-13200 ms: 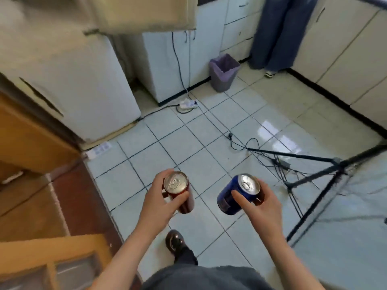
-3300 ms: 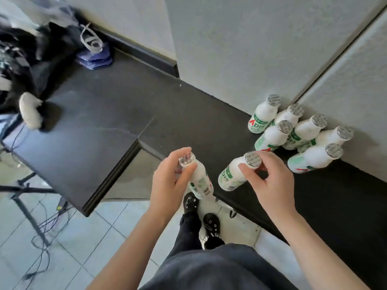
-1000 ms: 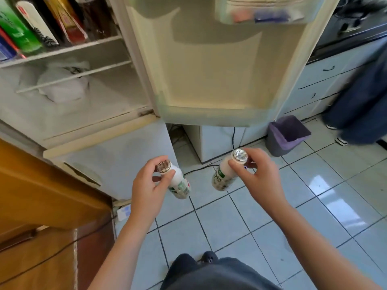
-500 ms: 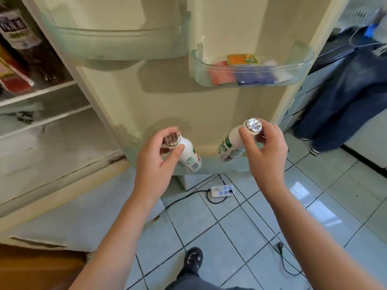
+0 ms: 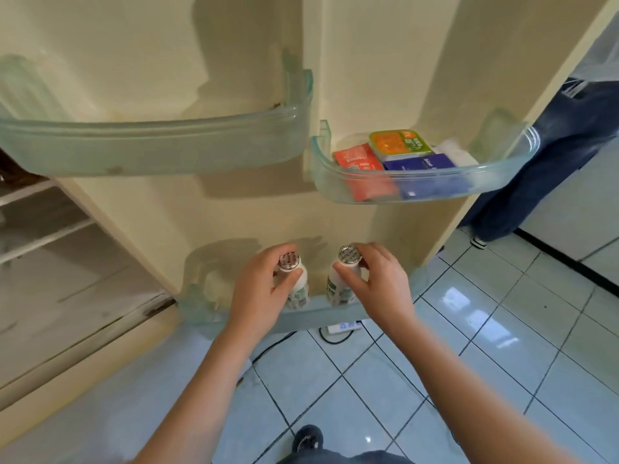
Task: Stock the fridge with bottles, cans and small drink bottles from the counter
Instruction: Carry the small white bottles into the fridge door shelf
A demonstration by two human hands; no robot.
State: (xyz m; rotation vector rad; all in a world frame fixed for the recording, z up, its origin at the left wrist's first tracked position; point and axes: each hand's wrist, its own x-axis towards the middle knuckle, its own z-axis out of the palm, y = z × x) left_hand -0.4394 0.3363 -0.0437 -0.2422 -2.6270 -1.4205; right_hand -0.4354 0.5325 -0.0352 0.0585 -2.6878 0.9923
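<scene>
Two small drink bottles stand upright in the lowest door shelf [image 5: 207,308] of the open fridge door [image 5: 385,61], side by side with a narrow gap between them.

Left bottle [image 5: 300,289]: white body, printed label, foil cap facing up. The left hand [image 5: 263,291] grips it below the cap, thumb curled across the front of the body and fingers wrapped behind.

Right bottle [image 5: 337,291]: same type, same foil cap. The right hand [image 5: 380,288] pinches it just under the cap, thumb on the near side, fingers curled over the far side.

Whether either base sits fully on the shelf floor cannot be told, since the front wall of the shelf and the hands cover that area.

Above, two clear shelves are fixed to the door. The wide shelf [image 5: 150,152] on the left sits higher. The short shelf [image 5: 485,170] on the right holds a red packet [image 5: 356,159], an orange box [image 5: 397,144] with a green edge, a blue box [image 5: 423,162] and something white behind them.

Left of the door, white racks [image 5: 43,234] of the fridge interior show in part. Below the door, a white power strip [image 5: 345,326] lies on the pale tiled floor [image 5: 502,329] with a black cable beside it. One dark shoe [image 5: 306,438] of the person shows at the bottom edge. A second person in blue jeans [image 5: 569,145] stands at the far right, beyond the door.
</scene>
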